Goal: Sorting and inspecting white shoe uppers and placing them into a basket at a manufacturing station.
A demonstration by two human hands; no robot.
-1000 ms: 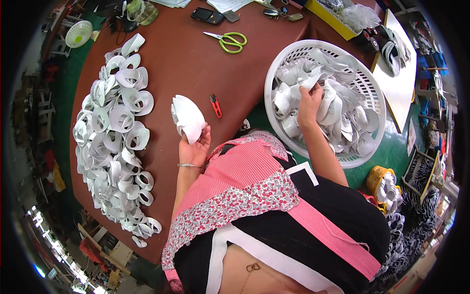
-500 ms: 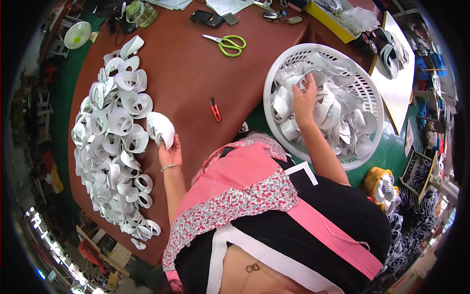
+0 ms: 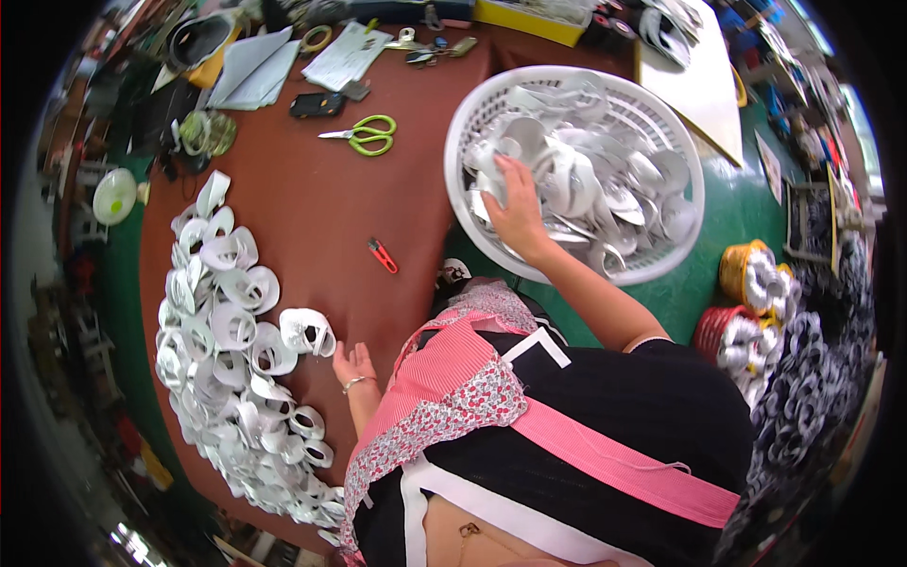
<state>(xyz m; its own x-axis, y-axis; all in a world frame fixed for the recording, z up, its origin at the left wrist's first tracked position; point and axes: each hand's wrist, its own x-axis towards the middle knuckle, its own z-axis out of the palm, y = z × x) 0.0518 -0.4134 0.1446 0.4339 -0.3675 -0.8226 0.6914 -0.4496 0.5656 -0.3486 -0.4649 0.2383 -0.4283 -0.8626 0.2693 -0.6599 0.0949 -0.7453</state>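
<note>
My left hand (image 3: pixel 355 367) is open with its fingers apart, palm partly up and holding nothing. Just beyond its fingertips, a white curved visor-like piece (image 3: pixel 307 333) lies at the right edge of a long pile of similar white pieces (image 3: pixel 213 335) on the brown table. My right hand (image 3: pixel 517 210) reaches into a white plastic basket (image 3: pixel 694 180) full of the same pieces. Near the basket's left side, its thumb and fingers close round a white visor-like piece (image 3: pixel 487 163), whose edges blend with those around it.
Red thread snips (image 3: pixel 383 255) and green-handled scissors (image 3: pixel 364 136) lie on the brown tabletop (image 3: pixel 312 208). Farther back are a black handheld device (image 3: pixel 317 104), papers (image 3: pixel 348 57) and keys (image 3: pixel 439 51). Yellow (image 3: pixel 744 274) and red baskets (image 3: pixel 713 331) of bundled pieces stand on the floor at right.
My left hand has let go of the white visor-like piece beside the pile and drawn back. My right hand has shifted toward the basket's near left side. The whole view has turned.
</note>
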